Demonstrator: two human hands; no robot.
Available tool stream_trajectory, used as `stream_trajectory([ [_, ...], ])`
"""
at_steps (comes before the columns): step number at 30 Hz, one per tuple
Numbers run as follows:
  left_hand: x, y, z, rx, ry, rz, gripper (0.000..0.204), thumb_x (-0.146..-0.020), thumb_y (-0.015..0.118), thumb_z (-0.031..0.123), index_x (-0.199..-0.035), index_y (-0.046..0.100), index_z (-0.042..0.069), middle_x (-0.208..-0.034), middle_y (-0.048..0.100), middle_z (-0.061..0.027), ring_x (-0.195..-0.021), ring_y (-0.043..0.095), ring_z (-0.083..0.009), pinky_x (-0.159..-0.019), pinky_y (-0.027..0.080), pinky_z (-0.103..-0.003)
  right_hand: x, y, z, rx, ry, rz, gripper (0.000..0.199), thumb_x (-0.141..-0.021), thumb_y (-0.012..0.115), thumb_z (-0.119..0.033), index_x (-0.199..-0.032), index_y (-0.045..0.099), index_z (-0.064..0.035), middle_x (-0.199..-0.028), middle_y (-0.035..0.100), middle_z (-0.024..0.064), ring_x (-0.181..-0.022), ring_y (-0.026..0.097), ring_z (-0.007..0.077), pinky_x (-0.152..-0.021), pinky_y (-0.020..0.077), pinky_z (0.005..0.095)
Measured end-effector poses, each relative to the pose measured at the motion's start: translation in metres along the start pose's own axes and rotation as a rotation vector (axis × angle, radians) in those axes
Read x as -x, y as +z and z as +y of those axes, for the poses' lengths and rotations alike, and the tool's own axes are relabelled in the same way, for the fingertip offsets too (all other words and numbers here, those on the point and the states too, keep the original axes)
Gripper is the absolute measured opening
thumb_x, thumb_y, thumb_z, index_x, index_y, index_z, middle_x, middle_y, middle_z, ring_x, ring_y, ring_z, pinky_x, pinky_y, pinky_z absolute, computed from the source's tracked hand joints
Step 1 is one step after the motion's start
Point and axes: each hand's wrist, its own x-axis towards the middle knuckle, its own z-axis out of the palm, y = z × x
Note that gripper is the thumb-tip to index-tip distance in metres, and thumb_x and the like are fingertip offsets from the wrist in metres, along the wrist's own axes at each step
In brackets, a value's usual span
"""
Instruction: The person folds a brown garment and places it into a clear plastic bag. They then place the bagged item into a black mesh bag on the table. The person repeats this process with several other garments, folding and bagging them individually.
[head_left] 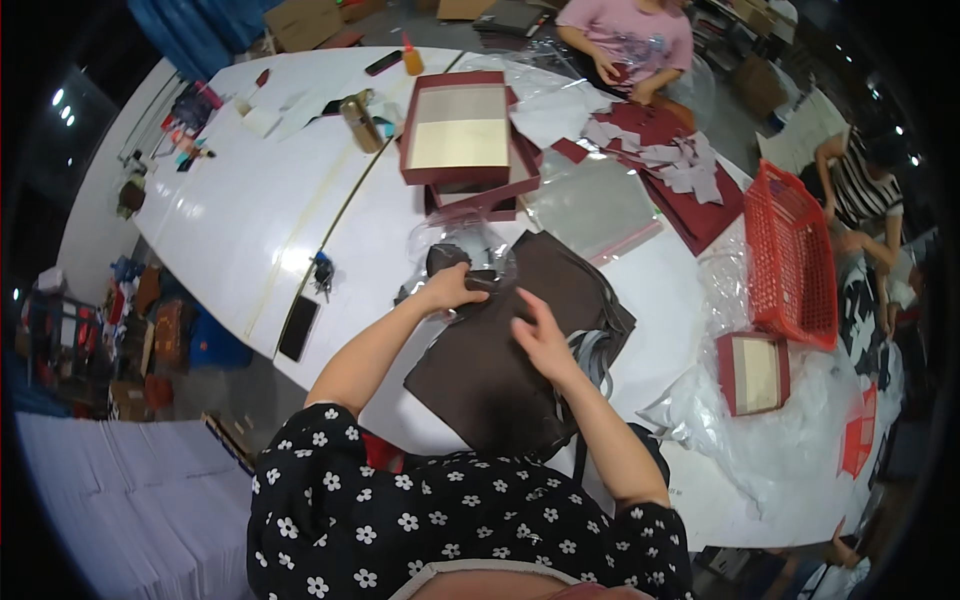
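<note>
My left hand [452, 289] reaches to a crumpled clear plastic bag [490, 235]. Its fingers and thumb are closed around a small dark brown piece [483, 278], one of several at the bag. My right hand [543, 338] hovers above a stack of dark brown fabric-like sheets [480, 370], empty, with its index finger stretched out and the fingers apart. Grey strips [592, 355] lie along the right side of that stack, beside my right wrist. What sits under my left palm is hidden.
Dark red open boxes [408, 125] are stacked beyond the bag. A clear flat bag [590, 205] and dark red sheets [715, 225] lie to their right. Further right stand a red plastic basket [790, 255] and a small box [727, 375]. A phone [298, 328] lies left. Co-workers sit around.
</note>
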Motion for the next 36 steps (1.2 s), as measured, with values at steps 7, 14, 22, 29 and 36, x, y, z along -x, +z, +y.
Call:
stream_trajectory([
  [7, 0.005, 0.013, 0.003, -0.256, 0.048, 0.191, 0.071, -0.077, 0.076, 0.044, -0.123, 0.045, 0.0, -0.113, 0.065, -0.0265, -0.099, 0.064, -0.0441, -0.083, 0.052, -0.048, -0.104, 0.034, 0.02, 0.473, 0.19, -0.223, 0.068, -0.085, 0.068, -0.047, -0.141, 0.051, -0.0143, -0.148, 0.012, 0.0454, -0.136, 0.029, 0.0556, -0.114, 0.0306, 0.0416],
  [14, -0.002, -0.005, -0.009, -0.502, 0.262, 0.483, 0.054, -0.077, 0.077, 0.043, -0.105, 0.057, 0.001, -0.097, 0.067, -0.0195, -0.092, 0.063, -0.0396, -0.08, 0.049, -0.047, -0.103, 0.034, 0.076, 0.329, 0.118, 0.153, 0.035, -0.082, 0.072, -0.033, -0.084, 0.071, 0.0015, -0.088, 0.065, 0.0234, -0.092, 0.062, 0.0391, -0.082, 0.0502, 0.0455],
  [22, 0.03, 0.007, -0.041, -0.577, 0.651, 0.699, 0.023, -0.079, 0.074, 0.02, -0.079, 0.056, 0.006, -0.077, 0.058, -0.0121, -0.074, 0.056, -0.035, -0.07, 0.042, -0.047, -0.075, 0.034, 0.072, 0.131, 0.08, 0.356, 0.026, -0.074, 0.066, -0.002, -0.098, 0.058, -0.0002, -0.096, 0.06, 0.0184, -0.09, 0.062, 0.0345, -0.083, 0.0499, 0.0408],
  [29, 0.083, 0.004, -0.058, -0.584, 0.309, 1.168, 0.065, -0.074, 0.079, 0.026, -0.127, 0.049, 0.004, -0.12, 0.052, -0.0205, -0.1, 0.055, -0.0423, -0.088, 0.044, -0.049, -0.062, 0.038, 0.05, 0.047, 0.031, 0.326, 0.056, -0.073, 0.063, 0.001, -0.128, 0.052, -0.0068, -0.105, 0.061, 0.0229, -0.101, 0.059, 0.0382, -0.089, 0.0486, 0.0428],
  [36, 0.002, -0.021, -0.116, 1.132, -0.243, 0.368, 0.04, -0.092, 0.067, 0.028, -0.125, 0.048, 0.013, -0.106, 0.053, -0.0121, -0.081, 0.058, -0.0293, -0.058, 0.052, -0.04, -0.067, 0.083, 0.023, -0.05, 0.123, 0.135, 0.076, -0.078, 0.054, 0.003, -0.15, 0.031, -0.0077, -0.086, 0.063, 0.0168, -0.071, 0.064, 0.0257, -0.065, 0.0518, 0.0372],
])
